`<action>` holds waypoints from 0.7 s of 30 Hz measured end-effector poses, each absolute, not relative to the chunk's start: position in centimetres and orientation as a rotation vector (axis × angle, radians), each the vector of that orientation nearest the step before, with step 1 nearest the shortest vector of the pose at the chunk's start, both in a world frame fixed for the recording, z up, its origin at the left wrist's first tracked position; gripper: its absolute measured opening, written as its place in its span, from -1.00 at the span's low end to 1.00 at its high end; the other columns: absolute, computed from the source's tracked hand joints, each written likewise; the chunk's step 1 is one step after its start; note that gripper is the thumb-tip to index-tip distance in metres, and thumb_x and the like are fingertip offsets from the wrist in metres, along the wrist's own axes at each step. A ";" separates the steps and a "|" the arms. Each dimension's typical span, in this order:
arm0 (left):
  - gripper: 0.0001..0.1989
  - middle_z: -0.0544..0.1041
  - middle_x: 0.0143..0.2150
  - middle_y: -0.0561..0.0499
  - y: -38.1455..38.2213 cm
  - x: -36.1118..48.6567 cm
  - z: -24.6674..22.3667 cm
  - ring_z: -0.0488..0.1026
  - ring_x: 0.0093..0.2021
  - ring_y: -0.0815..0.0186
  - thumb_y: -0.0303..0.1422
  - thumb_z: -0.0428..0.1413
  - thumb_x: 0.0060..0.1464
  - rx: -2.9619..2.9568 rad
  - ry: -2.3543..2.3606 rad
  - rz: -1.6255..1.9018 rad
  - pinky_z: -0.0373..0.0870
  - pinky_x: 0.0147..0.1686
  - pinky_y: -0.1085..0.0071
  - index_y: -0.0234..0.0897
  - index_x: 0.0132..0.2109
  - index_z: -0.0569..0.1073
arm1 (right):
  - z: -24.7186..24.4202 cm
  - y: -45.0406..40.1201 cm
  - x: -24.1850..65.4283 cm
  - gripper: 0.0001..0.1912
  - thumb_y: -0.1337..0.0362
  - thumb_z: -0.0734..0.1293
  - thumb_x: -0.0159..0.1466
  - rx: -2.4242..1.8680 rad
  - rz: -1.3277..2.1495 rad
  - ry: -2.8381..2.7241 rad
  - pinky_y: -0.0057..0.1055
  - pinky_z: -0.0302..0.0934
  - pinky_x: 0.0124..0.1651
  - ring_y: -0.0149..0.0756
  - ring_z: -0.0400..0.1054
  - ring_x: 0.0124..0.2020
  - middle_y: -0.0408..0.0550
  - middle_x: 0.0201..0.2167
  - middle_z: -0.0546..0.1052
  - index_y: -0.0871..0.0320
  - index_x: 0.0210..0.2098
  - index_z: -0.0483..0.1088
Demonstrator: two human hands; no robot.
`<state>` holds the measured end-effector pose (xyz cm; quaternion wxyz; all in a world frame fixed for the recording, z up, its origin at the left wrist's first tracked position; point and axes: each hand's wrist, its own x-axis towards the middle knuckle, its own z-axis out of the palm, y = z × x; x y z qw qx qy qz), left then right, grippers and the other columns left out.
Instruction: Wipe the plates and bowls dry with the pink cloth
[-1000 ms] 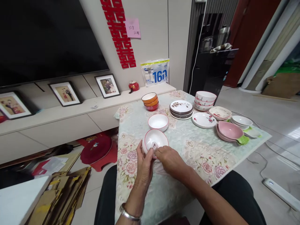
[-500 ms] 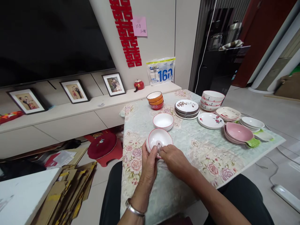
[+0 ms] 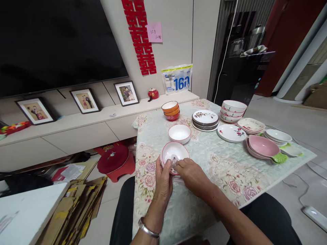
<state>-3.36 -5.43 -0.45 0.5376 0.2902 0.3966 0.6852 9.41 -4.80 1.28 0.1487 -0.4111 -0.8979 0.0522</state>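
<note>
A white bowl with a red rim (image 3: pixel 175 150) is tilted toward me at the near side of the table. My left hand (image 3: pixel 164 177) grips its left edge, thumb over the rim and fingers underneath. Curled at the bowl's near right rim, my right hand (image 3: pixel 192 174) has its fingertips reaching inside. A small greyish shape (image 3: pixel 174 161) shows by those fingertips; what it is, I cannot make out. Just beyond stands a second white bowl with a red rim (image 3: pixel 180 133), upright on the floral tablecloth (image 3: pixel 199 204).
Behind are orange and red bowls (image 3: pixel 170 109) and brown-patterned plates (image 3: pixel 205 117). To the right lie flowered plates (image 3: pixel 231 132), stacked bowls (image 3: pixel 233 109), square dishes (image 3: pixel 251 125), small white dishes (image 3: pixel 278 135) and pink leaf-handled dishes (image 3: pixel 264 146). A red stool (image 3: pixel 114 160) and flattened cardboard (image 3: pixel 74 207) are left.
The view has shifted slightly, moving the scene a little down and right. Both hands stay at the same bowl, with hardly any change in their grip.
</note>
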 end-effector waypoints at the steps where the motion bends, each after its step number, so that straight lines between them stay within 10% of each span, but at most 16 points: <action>1: -0.47 0.53 -0.06 -0.01 -5.5 -3.4 -0.6 0.50 -0.12 0.28 -0.23 0.29 0.01 0.698 0.943 1.624 0.38 -0.04 0.34 -0.18 0.12 0.36 | 1.3 -4.9 9.2 -0.78 0.53 0.20 0.31 -1.200 0.193 -2.569 -0.31 0.19 -0.11 -0.17 0.34 -0.18 0.04 -0.22 0.51 0.20 -0.20 0.44; 12: -0.67 0.52 -0.16 0.03 -5.4 -3.5 -0.6 0.49 -0.18 0.32 -0.19 0.21 0.13 0.662 0.883 1.619 0.39 -0.10 0.37 -0.21 -0.02 0.41 | 1.2 -4.5 9.5 -0.80 0.47 0.20 0.36 -1.104 0.129 -2.596 -0.25 0.19 -0.06 -0.15 0.32 -0.15 0.05 -0.19 0.50 0.19 -0.17 0.45; 21: -0.44 0.53 -0.05 0.00 -5.6 -3.4 -1.1 0.51 -0.09 0.28 -0.25 0.30 0.03 0.705 0.858 1.578 0.36 0.02 0.32 -0.15 0.16 0.32 | 1.6 -5.5 8.1 -0.80 0.51 0.23 0.30 -1.234 0.435 -2.431 -0.37 0.20 -0.15 -0.22 0.37 -0.18 0.06 -0.18 0.52 0.28 -0.11 0.41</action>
